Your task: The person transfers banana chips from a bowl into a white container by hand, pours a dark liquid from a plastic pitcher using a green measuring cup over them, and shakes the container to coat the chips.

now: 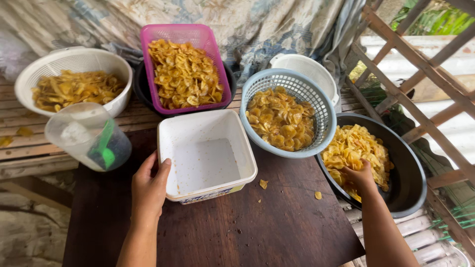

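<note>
While your left hand (pixel 149 187) rests flat against the empty white tub (pixel 205 154) mid-board, your right hand (pixel 360 176) digs into chips (pixel 354 146) in the black basin (pixel 408 185) off the right edge, fingers buried, grip unclear. Beyond stand woven blue (pixel 316 106), pink (pixel 180 34) and white baskets (pixel 74 62) of chips.

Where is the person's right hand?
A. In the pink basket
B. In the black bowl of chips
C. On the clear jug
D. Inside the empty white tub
B: the right hand reaches into the yellow chips heaped in the round black bowl, while the left hand rests against the square white plastic tub.
</note>
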